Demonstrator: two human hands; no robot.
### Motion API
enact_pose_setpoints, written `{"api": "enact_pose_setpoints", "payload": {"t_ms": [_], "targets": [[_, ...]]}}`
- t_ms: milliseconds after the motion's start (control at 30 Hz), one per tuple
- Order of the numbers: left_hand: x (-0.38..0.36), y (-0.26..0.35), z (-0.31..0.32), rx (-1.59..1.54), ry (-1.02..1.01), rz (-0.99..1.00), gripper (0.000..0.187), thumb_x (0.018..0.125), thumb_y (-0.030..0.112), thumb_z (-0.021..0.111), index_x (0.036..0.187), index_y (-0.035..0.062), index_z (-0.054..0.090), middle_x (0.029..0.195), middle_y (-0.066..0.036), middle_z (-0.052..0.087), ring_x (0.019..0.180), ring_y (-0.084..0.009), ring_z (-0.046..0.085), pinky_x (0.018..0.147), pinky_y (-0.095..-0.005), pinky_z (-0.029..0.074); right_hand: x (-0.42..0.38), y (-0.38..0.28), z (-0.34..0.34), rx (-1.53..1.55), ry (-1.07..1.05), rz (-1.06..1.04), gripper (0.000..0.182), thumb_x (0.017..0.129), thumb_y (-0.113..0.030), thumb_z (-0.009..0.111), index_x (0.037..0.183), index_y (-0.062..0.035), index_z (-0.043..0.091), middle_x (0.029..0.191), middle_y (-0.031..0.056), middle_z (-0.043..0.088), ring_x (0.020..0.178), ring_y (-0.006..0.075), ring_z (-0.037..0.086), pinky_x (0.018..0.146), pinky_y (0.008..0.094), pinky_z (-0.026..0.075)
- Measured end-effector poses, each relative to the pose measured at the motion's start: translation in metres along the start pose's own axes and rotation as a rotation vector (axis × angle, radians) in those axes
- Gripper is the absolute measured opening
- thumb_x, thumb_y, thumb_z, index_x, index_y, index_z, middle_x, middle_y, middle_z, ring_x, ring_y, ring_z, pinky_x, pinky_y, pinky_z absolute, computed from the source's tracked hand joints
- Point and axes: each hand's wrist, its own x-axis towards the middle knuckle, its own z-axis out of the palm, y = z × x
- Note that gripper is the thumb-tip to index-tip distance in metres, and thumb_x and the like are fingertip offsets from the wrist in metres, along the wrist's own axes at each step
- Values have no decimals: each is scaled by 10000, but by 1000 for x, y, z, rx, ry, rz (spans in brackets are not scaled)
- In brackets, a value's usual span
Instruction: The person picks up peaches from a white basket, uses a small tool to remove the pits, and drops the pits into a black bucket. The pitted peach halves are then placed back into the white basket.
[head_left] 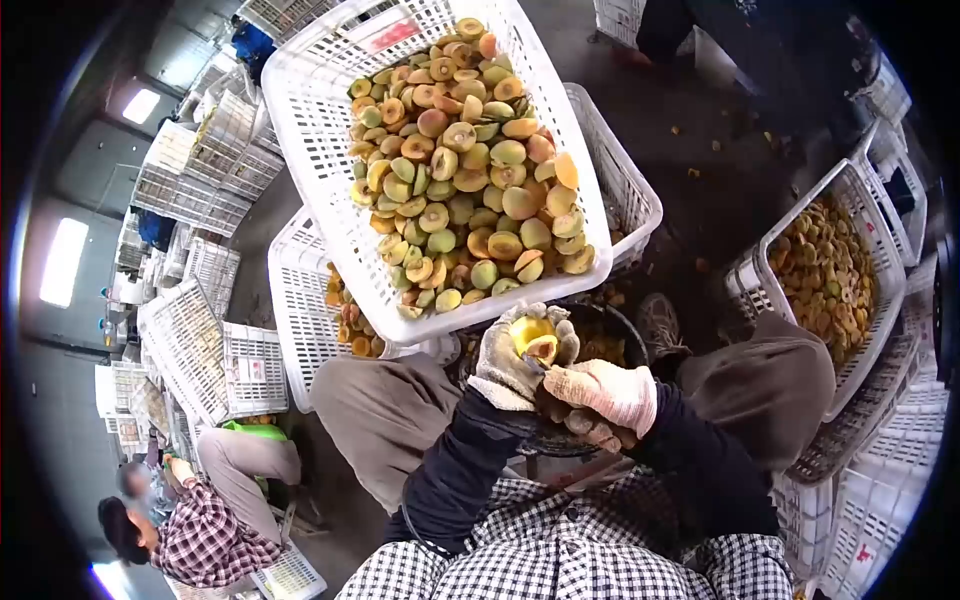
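Yellow fruit half (534, 338) sat cupped in the gloved left hand (512, 362), fingers curled around it, just below the white basket (330, 190). The right hand (608, 392) gripped a small tool against it.

A: Single cam, head-mounted, fisheye, pitched forward and steeply down.
B: Range?
A: Close. Gloved hands just below centre, white crate (330, 180) above them, knees either side. No second view, so no overlap.

Left of the hands, stacked empty white plastic crates (190, 340); farther down-left, a seated person in a plaid shirt (200, 535).
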Motion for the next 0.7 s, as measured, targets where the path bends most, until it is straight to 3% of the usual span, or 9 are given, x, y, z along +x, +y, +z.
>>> {"api": "enact_pose_setpoints", "payload": {"t_ms": [100, 200, 300, 433, 500, 567, 600, 633, 700], "targets": [[0, 23, 2, -105, -21, 91, 369, 941, 354, 419, 837, 31, 564, 860, -140, 601, 794, -301, 591, 715, -427, 518, -4, 19, 1, -142, -56, 71, 470, 886, -500, 525, 818, -35, 554, 610, 29, 517, 456, 134, 487, 421, 264, 420], [-13, 33, 35, 143, 8, 252, 438, 931, 443, 441, 831, 39, 578, 843, -135, 605, 781, -295, 591, 696, -424, 520, 32, 55, -12, -664, 182, -495, 463, 903, -461, 496, 957, -9, 577, 849, 151, 648, 810, 322, 619, 762, 363, 479], [-32, 43, 48, 467, -24, 339, 409, 911, 437, 497, 858, 46, 604, 853, -132, 622, 784, -259, 622, 674, -379, 537, 19, 31, -6, -1087, 563, -21, 440, 936, -432, 406, 1010, -28, 566, 939, 222, 642, 901, 389, 604, 774, 440, 478], [-88, 112, 43, 1025, 157, 715, 260, 907, 287, 558, 939, 31, 591, 895, -125, 618, 814, -195, 618, 688, -310, 533, 17, 38, -18, -1067, 713, -87, 425, 943, -413, 390, 998, -24, 553, 881, 214, 649, 837, 375, 622, 748, 447, 485], [-100, 151, 42, 1196, 416, 1282, 173, 885, 177, 595, 963, 23, 581, 952, -121, 596, 817, -197, 603, 724, -293, 522, 17, 37, -24, -1074, 783, -12, 389, 940, -397, 413, 993, -44, 567, 860, 196, 654, 824, 352, 629, 736, 435, 492], [-109, 210, 26, 1922, 946, 1825, 155, 852, 85, 622, 990, 28, 578, 990, -107, 576, 814, -182, 586, 751, -272, 509, 15, 37, -32, -1052, 692, -235, 342, 929, -378, 449, 997, -71, 585, 858, 170, 660, 815, 332, 634, 730, 423, 495], [-97, 189, 43, 1755, 913, 1730, 190, 832, 84, 647, 1006, 40, 587, 989, -85, 569, 797, -159, 574, 716, -257, 496, 20, 38, -35, -1061, 688, -352, 301, 914, -359, 485, 1002, -94, 597, 872, 150, 661, 810, 320, 634, 727, 417, 495], [-77, 156, 62, 1411, 511, 1515, 182, 826, 77, 656, 998, 50, 605, 977, -54, 584, 798, -132, 567, 690, -228, 476, 18, 30, -29, -1003, 668, -345, 293, 910, -350, 492, 1010, -95, 596, 884, 152, 657, 808, 328, 629, 726, 413, 495], [-40, 113, 76, 1645, 596, 1119, 144, 876, 100, 602, 1015, 67, 606, 934, -16, 613, 800, -101, 565, 702, -210, 481, 23, 24, -26, -990, 707, -411, 289, 914, -346, 482, 1018, -101, 594, 888, 154, 652, 808, 333, 626, 725, 411, 496]]}}
